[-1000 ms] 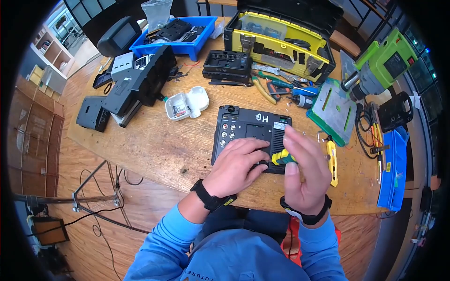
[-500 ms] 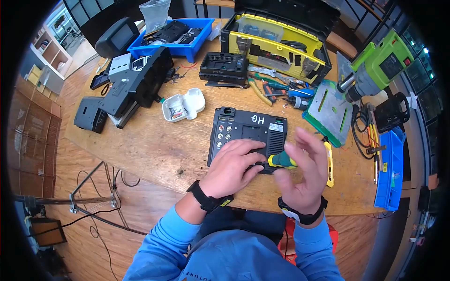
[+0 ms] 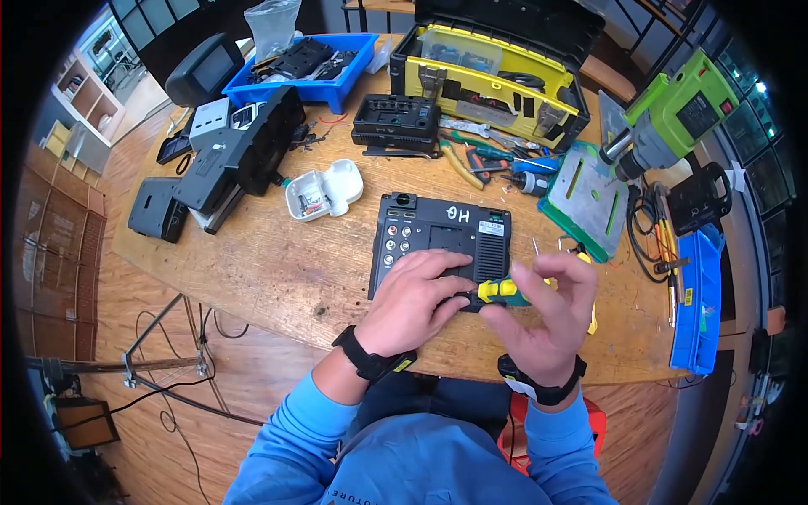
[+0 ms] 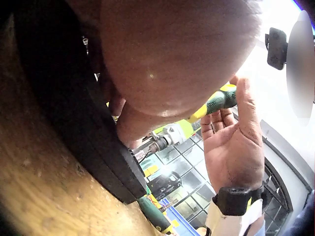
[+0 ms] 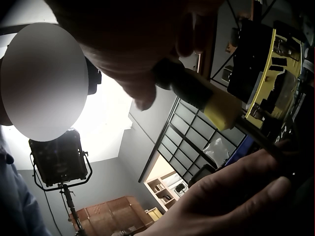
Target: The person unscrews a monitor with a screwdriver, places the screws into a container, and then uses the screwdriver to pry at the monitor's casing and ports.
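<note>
A flat black device (image 3: pixel 454 237) lies back side up on the wooden table, with round sockets, vent slots and white "HQ" lettering. Across its lower middle rests my left hand (image 3: pixel 412 295), fingers reaching over the back panel. Its index finger and thumb tips are right beside the shaft of a yellow-and-green screwdriver (image 3: pixel 498 291). My right hand (image 3: pixel 547 324) holds the handle's end between thumb and bent fingers. In the right wrist view the shaft runs from the handle (image 5: pixel 197 91) down to the left fingertips (image 5: pixel 275 160). The screwdriver's tip is hidden.
An open white case (image 3: pixel 324 194) with small parts stands beyond the device. Pliers (image 3: pixel 461 164) and other tools lie before the yellow-and-black toolbox (image 3: pixel 497 88). A green drill (image 3: pixel 686 114) stands at right, above a blue tray (image 3: pixel 697 303). Black housings (image 3: pixel 227 168) crowd the left.
My right hand's raised fingers have bent in around the screwdriver handle, and the thumb has shifted left. The handle shows a different side, so it has turned. My left hand stays on the device.
</note>
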`<state>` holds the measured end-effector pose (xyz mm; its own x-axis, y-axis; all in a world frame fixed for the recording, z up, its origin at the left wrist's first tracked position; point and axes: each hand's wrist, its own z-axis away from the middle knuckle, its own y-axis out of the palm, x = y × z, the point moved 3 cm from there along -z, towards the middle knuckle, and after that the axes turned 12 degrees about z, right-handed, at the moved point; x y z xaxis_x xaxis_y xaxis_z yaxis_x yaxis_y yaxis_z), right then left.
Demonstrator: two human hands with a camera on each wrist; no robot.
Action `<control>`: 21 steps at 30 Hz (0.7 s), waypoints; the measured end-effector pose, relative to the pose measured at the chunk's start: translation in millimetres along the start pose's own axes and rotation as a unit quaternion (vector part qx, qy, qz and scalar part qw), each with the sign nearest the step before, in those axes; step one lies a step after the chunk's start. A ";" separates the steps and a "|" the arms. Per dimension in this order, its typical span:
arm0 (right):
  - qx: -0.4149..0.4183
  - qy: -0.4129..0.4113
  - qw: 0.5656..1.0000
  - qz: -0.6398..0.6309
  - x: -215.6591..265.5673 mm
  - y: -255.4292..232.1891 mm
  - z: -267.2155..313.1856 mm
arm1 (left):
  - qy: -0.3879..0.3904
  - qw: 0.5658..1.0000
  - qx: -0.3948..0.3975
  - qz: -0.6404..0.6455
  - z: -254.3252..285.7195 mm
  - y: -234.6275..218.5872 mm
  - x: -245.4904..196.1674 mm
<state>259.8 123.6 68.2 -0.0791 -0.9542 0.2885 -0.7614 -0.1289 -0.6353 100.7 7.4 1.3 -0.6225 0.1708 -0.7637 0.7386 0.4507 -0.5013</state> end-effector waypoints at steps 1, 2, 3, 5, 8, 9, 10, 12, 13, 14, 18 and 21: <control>0.001 0.000 1.000 0.000 0.5 0.5 0.0 | -0.001 1.000 0.000 0.001 0.5 0.2 0.0; 0.002 0.016 0.999 -0.030 0.2 1.5 -0.7 | -0.001 1.000 -0.001 0.000 0.3 0.3 0.1; 0.003 0.031 0.998 -0.059 0.0 2.6 -1.8 | -0.001 1.000 -0.001 -0.001 -0.1 0.3 0.1; -0.002 0.040 0.997 -0.067 1.2 4.6 -6.6 | -0.005 1.000 0.001 0.002 -0.6 -0.1 0.0; -0.005 0.041 0.996 -0.076 0.7 4.1 -6.9 | -0.007 1.000 -0.001 0.008 -0.3 0.3 1.2; -0.005 0.035 0.996 -0.076 0.9 3.9 -6.4 | -0.007 1.000 -0.002 0.010 0.0 0.6 1.7; -0.006 0.034 0.997 -0.076 1.8 3.8 -7.0 | -0.006 1.000 -0.003 0.010 -0.3 0.5 1.8; -0.036 -0.008 0.998 -0.051 6.8 1.4 -7.9 | -0.004 1.000 -0.001 0.013 -0.5 0.8 1.9; -0.036 -0.008 0.998 -0.051 5.5 0.8 -5.1 | -0.004 1.000 -0.002 0.013 -0.6 0.6 2.0; -0.023 0.003 0.998 -0.054 2.2 0.7 -0.3 | -0.004 1.000 -0.001 0.013 -0.4 0.3 2.1; 0.026 0.043 0.997 -0.055 -0.8 2.1 -3.5 | -0.007 1.000 0.001 0.014 -0.6 -0.2 1.4; 0.034 0.047 0.995 -0.079 3.5 2.6 -9.4 | -0.013 1.000 0.000 0.018 0.2 1.0 3.1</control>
<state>251.5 122.5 74.3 -0.0239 -0.8912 0.4530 -0.7241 -0.2970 -0.6225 99.6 8.1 -1.6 -0.5893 0.1640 -0.7911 0.7602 0.4441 -0.4742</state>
